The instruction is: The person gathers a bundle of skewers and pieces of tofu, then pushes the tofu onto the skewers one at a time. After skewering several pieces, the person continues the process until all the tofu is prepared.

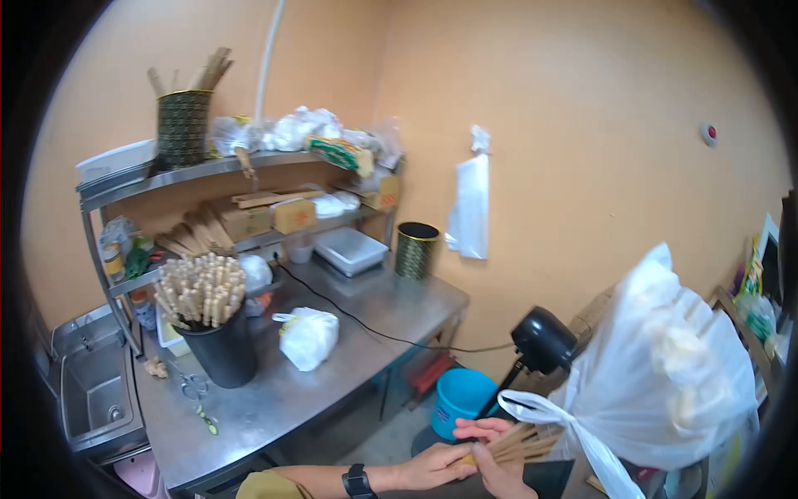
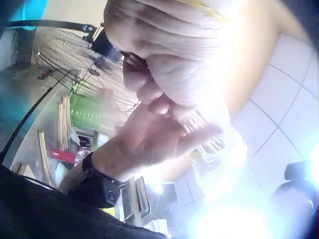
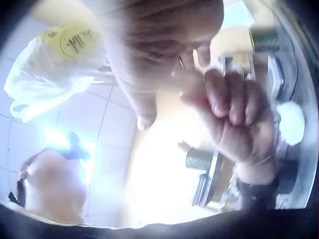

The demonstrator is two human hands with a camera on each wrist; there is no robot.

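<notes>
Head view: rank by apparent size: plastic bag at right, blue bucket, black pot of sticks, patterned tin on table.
1. plastic bag, nearest the camera.
2. black pot of sticks.
3. blue bucket, partly hidden, so unsure against the pot.
4. patterned tin.

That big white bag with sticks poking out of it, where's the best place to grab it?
By the bare bamboo sticks, coming from the left, below the bag's mouth. They stick out as one stiff bundle past the bag handles, while the white plastic bag itself looks thin, bulging and soft. The left hand grips them there, with the right hand against them.
</notes>
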